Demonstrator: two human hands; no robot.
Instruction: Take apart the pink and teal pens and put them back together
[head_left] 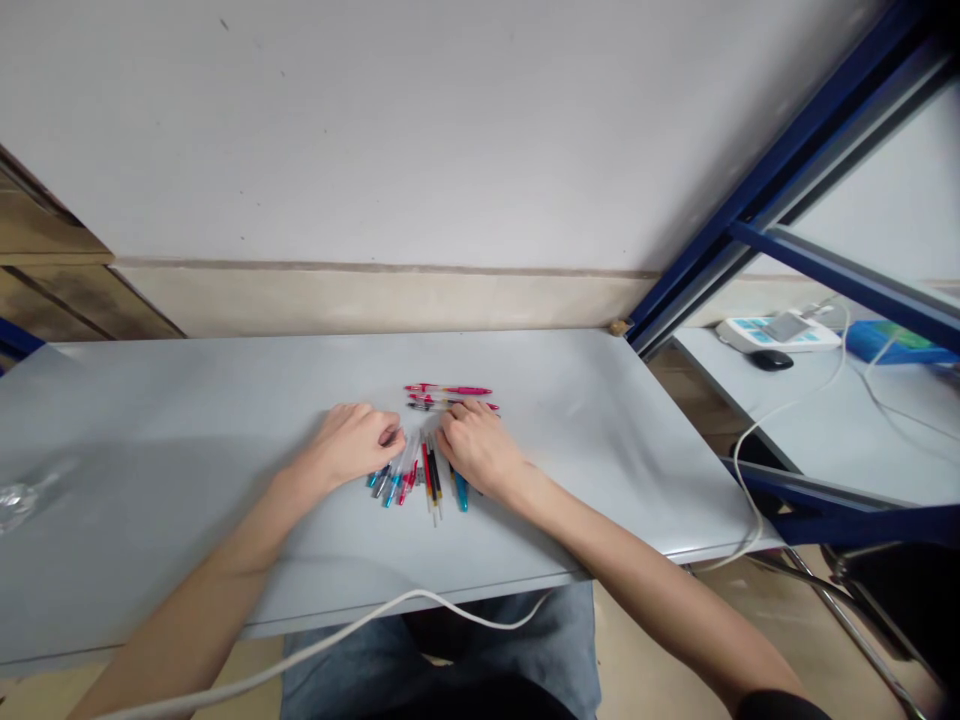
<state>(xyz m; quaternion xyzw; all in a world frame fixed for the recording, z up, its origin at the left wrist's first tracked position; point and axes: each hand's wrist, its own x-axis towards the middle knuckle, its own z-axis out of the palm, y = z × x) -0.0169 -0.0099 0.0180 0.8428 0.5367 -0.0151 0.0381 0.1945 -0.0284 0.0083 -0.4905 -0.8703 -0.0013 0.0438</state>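
Observation:
My left hand point(358, 440) is closed, its fingers curled at the left of a row of pen parts; whatever they grip is hidden. Clear pen barrels with blue, dark and red tips point(390, 482) lie just beneath and beside it. Red and black ink refills point(430, 474) rest in the middle, between the two hands. My right hand point(478, 447) is closed too, knuckles up, over the right end of the row, and its fingertips are out of sight. From under it sticks a blue pen part point(461, 492). Beyond the hands lie several pink and dark pens point(450, 390), set crosswise.
A grey table point(187, 400) stands against the wall. At its left lies crumpled clear plastic point(19, 505). A white cable point(405, 598) crosses in front of my lap. Past the blue metal frame point(705, 220) are a black mouse point(770, 360) and a white device point(780, 330).

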